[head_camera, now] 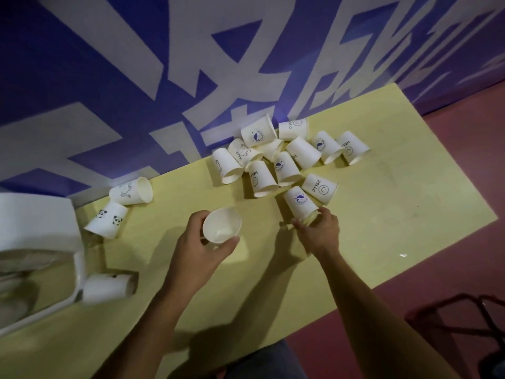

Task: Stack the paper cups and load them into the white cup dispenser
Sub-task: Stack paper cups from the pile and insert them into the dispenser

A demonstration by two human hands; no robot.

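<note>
Holding an empty cup (222, 225), left hand (203, 248); right hand (318, 231) at whale cup (300, 201)

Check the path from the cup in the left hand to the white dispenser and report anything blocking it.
Left hand holds an upright cup. Between it and the white dispenser, the panda cup and another lying cup sit beside the dispenser, low on the yellow table; lifting over should clear them.
</note>
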